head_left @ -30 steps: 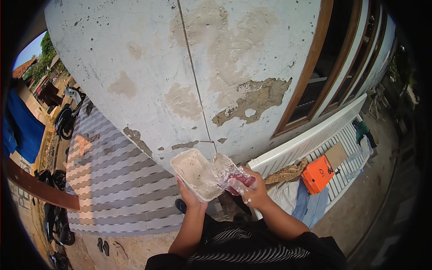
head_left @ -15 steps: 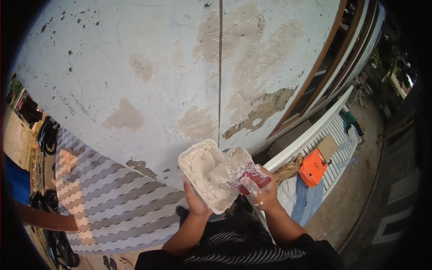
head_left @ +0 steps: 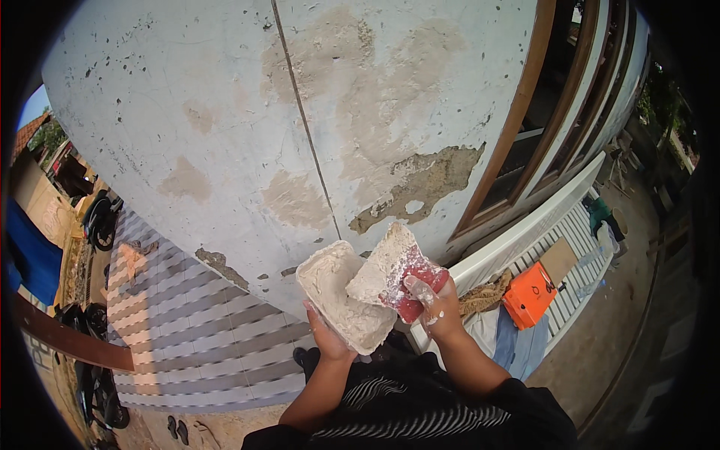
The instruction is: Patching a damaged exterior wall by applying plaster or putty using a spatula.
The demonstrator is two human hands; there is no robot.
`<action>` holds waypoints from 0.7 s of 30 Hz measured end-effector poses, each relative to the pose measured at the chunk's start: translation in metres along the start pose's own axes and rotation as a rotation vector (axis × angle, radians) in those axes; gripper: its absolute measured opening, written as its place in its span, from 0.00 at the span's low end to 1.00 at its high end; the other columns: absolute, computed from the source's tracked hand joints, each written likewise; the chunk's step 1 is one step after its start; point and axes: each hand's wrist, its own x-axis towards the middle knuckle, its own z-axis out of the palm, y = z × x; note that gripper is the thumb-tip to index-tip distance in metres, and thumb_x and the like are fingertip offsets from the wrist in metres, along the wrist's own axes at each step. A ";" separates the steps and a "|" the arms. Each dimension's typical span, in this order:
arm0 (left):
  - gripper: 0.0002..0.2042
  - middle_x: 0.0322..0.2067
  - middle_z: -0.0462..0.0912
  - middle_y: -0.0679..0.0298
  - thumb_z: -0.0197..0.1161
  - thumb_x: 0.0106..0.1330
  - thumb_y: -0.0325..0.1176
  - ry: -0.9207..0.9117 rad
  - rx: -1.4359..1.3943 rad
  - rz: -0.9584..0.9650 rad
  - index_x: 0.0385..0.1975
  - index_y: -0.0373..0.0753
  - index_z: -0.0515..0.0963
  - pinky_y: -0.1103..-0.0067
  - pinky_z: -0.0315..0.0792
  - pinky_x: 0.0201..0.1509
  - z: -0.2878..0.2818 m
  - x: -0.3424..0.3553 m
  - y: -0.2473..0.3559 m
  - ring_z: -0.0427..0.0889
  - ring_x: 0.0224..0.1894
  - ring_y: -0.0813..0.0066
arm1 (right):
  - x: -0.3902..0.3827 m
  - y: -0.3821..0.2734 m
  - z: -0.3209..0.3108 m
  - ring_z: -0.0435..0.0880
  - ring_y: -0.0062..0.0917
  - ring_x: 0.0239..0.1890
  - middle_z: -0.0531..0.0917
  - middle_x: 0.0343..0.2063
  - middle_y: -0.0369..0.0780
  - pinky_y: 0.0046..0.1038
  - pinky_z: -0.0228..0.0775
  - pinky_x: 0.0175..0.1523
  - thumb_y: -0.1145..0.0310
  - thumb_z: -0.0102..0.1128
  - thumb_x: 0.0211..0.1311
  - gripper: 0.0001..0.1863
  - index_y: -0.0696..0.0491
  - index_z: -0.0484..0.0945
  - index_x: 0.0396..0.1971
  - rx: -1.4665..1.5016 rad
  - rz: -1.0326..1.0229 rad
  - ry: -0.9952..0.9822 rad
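Note:
My left hand grips a white rectangular tub from its left and underside; pale, wet filler paste coats its inside. A putty knife with a red handle is in my right hand, fingers wrapped round it and smeared with white paste. Its broad blade, thickly covered in paste, lies over the tub's right side, so the metal is hidden. Ahead stands a pale wall with several beige patches and a bare grey area of broken plaster at the right.
A white slatted bench at the right bears an orange bag, brown rope and folded blue cloth. Brown window frames stand above it. Striped tiles cover the floor at left; parked motorbikes are beyond.
The view has turned, shifting the wall's crack line leftward and tilting it. The putty knife's blade has risen slightly and now shows a wider load of paste. Both hands keep their hold.

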 end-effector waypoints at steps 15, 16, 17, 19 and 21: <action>0.33 0.62 0.65 0.57 0.36 0.70 0.61 0.174 0.248 0.050 0.66 0.42 0.56 0.65 0.61 0.65 0.017 0.005 -0.026 0.67 0.62 0.58 | -0.006 -0.011 0.017 0.81 0.46 0.40 0.80 0.35 0.50 0.38 0.76 0.48 0.72 0.64 0.44 0.18 0.61 0.75 0.39 -1.145 -0.755 -0.509; 0.32 0.61 0.66 0.57 0.34 0.72 0.60 0.179 0.257 0.084 0.66 0.41 0.56 0.65 0.62 0.65 0.016 0.007 -0.025 0.68 0.61 0.58 | -0.003 -0.007 0.019 0.80 0.47 0.38 0.80 0.34 0.50 0.39 0.76 0.44 0.73 0.64 0.44 0.19 0.61 0.75 0.39 -1.100 -0.794 -0.501; 0.32 0.61 0.66 0.57 0.34 0.72 0.60 0.171 0.255 0.092 0.66 0.41 0.56 0.65 0.62 0.65 0.017 0.011 -0.025 0.68 0.61 0.58 | 0.000 -0.009 0.020 0.80 0.47 0.38 0.80 0.34 0.50 0.39 0.76 0.44 0.73 0.64 0.44 0.19 0.61 0.75 0.39 -1.101 -0.806 -0.504; 0.32 0.60 0.66 0.57 0.32 0.73 0.59 0.208 0.273 0.100 0.66 0.40 0.56 0.64 0.62 0.65 0.021 0.016 -0.028 0.68 0.60 0.58 | 0.003 -0.015 0.021 0.79 0.48 0.35 0.79 0.32 0.50 0.39 0.75 0.40 0.74 0.64 0.44 0.17 0.61 0.75 0.37 -1.086 -0.700 -0.492; 0.31 0.60 0.67 0.56 0.32 0.73 0.58 0.211 0.242 0.085 0.65 0.40 0.57 0.64 0.63 0.64 0.026 0.017 -0.029 0.69 0.59 0.58 | 0.005 -0.009 0.017 0.79 0.48 0.33 0.78 0.30 0.50 0.39 0.73 0.38 0.75 0.63 0.45 0.15 0.61 0.75 0.36 -1.055 -0.712 -0.478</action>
